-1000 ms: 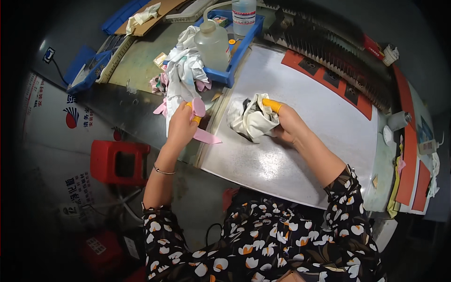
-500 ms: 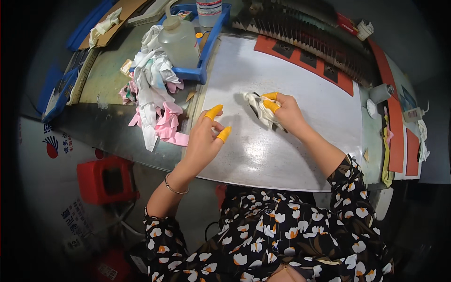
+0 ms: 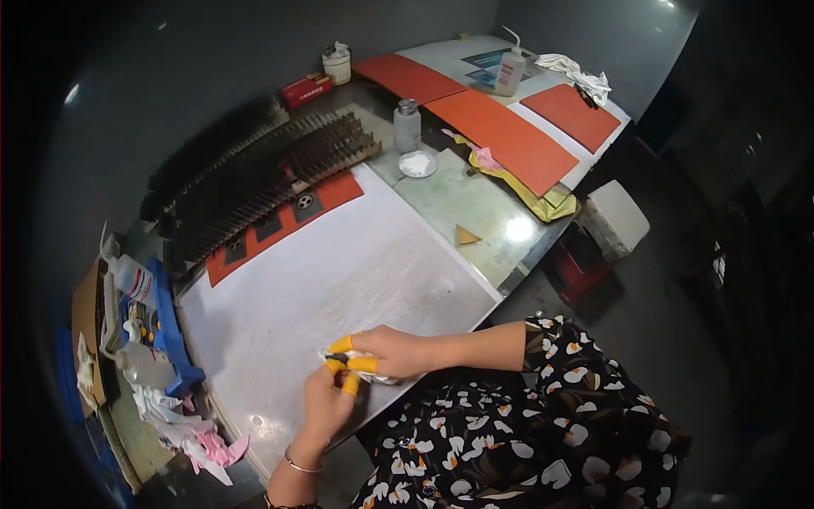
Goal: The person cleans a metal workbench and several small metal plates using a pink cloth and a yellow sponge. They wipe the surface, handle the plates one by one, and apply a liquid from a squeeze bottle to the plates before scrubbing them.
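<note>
A person in a dark blouse printed with white and orange flowers [image 3: 543,424] is sitting at a long table [image 3: 458,204], seen from above through a wide, curved lens. Both hands are meeting over the near edge of a large white work mat [image 3: 339,280] that is covering the table in front of the person. The right hand [image 3: 392,351] is closing around a small crumpled bundle of white, thin material [image 3: 366,373], pinching it between thumb and fingers that are wearing yellow rubber fingertip covers [image 3: 363,365]. The left hand [image 3: 329,405] is coming up from below, its own yellow-tipped fingers touching the same bundle, so the two hands are pressed close together around it. The bundle is sitting just above the mat, near the table's front edge. Judging from this, the person is in the middle of working the bundle open or sorting its layers; the next move seems to call for a fine two-handed pinch, each hand pulling its own part without tearing. To the person's left, a heap of white and pink crumpled pieces [image 3: 191,433] is lying beside a blue tray [image 3: 174,339] holding clear plastic bottles [image 3: 144,365]. Farther back, dark comb-like racks [image 3: 254,182] are lying across the table, with orange-red mats [image 3: 509,140] and a small white dish [image 3: 418,164] beyond.
</note>
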Action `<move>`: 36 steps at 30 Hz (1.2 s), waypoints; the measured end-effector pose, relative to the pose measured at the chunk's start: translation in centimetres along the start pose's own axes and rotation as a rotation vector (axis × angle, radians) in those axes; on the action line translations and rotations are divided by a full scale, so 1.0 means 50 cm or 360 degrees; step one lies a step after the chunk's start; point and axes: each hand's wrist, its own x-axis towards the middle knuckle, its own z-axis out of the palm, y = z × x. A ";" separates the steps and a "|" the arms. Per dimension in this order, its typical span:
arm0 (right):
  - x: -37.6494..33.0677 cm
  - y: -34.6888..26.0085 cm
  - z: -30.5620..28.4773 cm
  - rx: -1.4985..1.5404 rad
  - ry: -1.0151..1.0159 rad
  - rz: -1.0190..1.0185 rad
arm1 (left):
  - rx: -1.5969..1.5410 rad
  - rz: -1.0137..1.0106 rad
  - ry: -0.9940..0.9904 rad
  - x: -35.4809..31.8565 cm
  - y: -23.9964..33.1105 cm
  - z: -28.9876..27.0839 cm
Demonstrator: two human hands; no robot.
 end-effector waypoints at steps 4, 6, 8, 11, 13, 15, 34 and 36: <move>-0.140 0.019 -0.145 -0.0198 0.0012 0.0013 | -0.0032 0.0084 -0.0627 0.020 0.044 0.039; -0.176 0.001 -0.216 -0.0127 0.0090 0.0396 | 0.0013 -0.0123 -0.0542 0.033 0.022 0.052; -0.207 0.015 -0.300 -0.0088 0.0102 0.0617 | 0.0010 -0.0159 -0.0269 0.050 -0.001 0.056; -0.267 0.046 -0.423 -0.0142 0.0373 0.0554 | 0.0015 -0.0178 -0.0039 0.090 0.015 0.061; -0.281 0.051 -0.522 -0.0585 0.0702 0.0533 | 0.0055 -0.0249 0.0093 0.086 0.010 0.060; -0.310 0.092 -0.682 -0.1002 0.0602 0.1006 | 0.0043 -0.0329 0.0127 0.071 0.007 0.052; -0.271 0.243 -0.580 -0.1125 0.1384 0.0201 | -0.0242 -0.0275 0.0489 -0.006 -0.021 0.054; -0.256 0.142 -0.529 -0.1120 0.1418 0.0032 | -0.0179 -0.0152 0.0532 -0.039 -0.033 0.029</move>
